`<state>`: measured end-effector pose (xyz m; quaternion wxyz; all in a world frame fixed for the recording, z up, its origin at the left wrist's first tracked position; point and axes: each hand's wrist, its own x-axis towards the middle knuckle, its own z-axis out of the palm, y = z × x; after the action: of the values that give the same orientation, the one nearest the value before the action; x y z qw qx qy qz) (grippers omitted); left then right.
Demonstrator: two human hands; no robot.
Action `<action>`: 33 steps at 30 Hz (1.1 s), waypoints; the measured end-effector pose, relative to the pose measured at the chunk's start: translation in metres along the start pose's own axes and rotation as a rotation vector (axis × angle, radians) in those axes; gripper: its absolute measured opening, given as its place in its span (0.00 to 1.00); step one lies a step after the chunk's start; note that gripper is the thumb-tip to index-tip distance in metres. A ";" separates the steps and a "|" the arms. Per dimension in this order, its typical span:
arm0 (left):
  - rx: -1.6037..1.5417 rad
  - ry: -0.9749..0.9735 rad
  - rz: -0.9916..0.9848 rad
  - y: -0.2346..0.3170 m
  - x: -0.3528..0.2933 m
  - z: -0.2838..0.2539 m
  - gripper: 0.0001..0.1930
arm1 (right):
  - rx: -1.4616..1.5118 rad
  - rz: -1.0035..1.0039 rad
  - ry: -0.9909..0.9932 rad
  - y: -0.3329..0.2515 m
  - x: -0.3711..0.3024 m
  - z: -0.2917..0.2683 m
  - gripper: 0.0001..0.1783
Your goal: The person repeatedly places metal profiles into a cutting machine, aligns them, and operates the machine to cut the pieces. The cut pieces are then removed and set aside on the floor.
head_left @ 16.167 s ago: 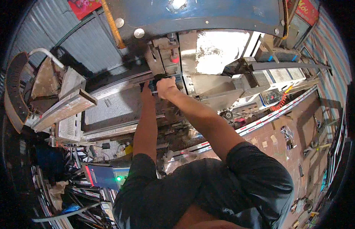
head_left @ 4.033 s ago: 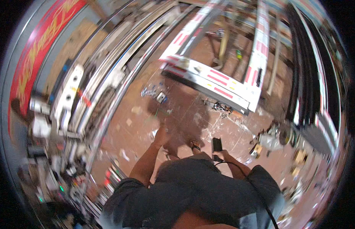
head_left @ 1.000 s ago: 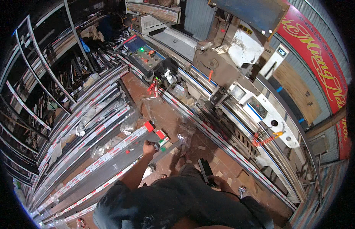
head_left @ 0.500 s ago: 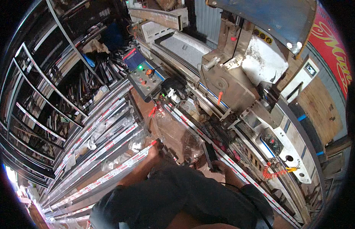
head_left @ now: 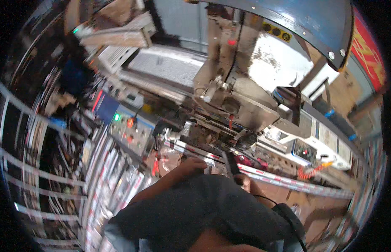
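Observation:
My left hand (head_left: 194, 164) reaches in front of the saw-like machine, close to long profiles wrapped in white and red film (head_left: 178, 147). Motion smears its fingers, so whether anything is in them does not show. To its right, my right hand (head_left: 244, 183) is closed around the lower end of a short dark bar (head_left: 230, 163). The bar points up and away from me, toward the machine. Behind both hands stands the large grey machine body (head_left: 250, 105) with an orange-red handle (head_left: 230, 122).
A control box (head_left: 130, 134) with a lit green button and a red knob stands left of my hands. A red coiled hose (head_left: 309, 172) hangs at the right. Film-wrapped profiles (head_left: 113, 180) lie at lower left beside a metal rack (head_left: 44, 189). A blue hood (head_left: 283, 17) overhangs the back.
The view has turned and come closer to the machine. My left hand has left the end of a wrapped profile at the left and moved right, toward the right hand, which keeps the dark bar.

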<state>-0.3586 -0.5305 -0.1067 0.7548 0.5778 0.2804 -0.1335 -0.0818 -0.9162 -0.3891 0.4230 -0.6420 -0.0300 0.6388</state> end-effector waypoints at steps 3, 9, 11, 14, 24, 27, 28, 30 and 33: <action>0.144 -0.143 -0.052 0.085 -0.003 -0.081 0.22 | 0.331 -0.215 -0.002 -0.048 0.010 0.073 0.28; 0.413 -0.103 0.368 0.231 0.067 -0.230 0.18 | 0.490 -0.241 0.325 -0.167 -0.059 0.199 0.19; 0.535 0.042 0.560 0.307 0.102 -0.238 0.13 | 0.542 -0.325 0.287 -0.170 -0.058 0.232 0.20; 0.432 0.037 1.058 0.360 0.216 -0.266 0.09 | 0.627 -0.338 0.307 -0.204 -0.059 0.282 0.20; 0.234 0.272 0.289 0.425 0.375 -0.265 0.20 | 0.649 -0.455 0.462 -0.266 -0.080 0.338 0.24; 0.829 0.288 0.285 0.422 0.355 -0.198 0.25 | 0.813 -0.487 0.576 -0.184 -0.052 0.335 0.22; 0.938 0.426 0.415 0.420 0.356 -0.212 0.29 | 0.863 -0.515 0.504 -0.183 -0.040 0.325 0.22; 1.023 0.699 0.563 0.422 0.361 -0.244 0.31 | 0.909 -0.534 0.420 -0.190 -0.016 0.308 0.21; 0.737 0.654 0.543 0.402 0.356 -0.262 0.31 | 0.938 -0.564 0.371 -0.225 -0.035 0.306 0.24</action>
<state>0.0696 -0.1196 -0.0378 0.3840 0.8661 0.2758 0.1623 -0.2340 -0.6385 -0.1771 0.8145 -0.4541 0.1612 0.3232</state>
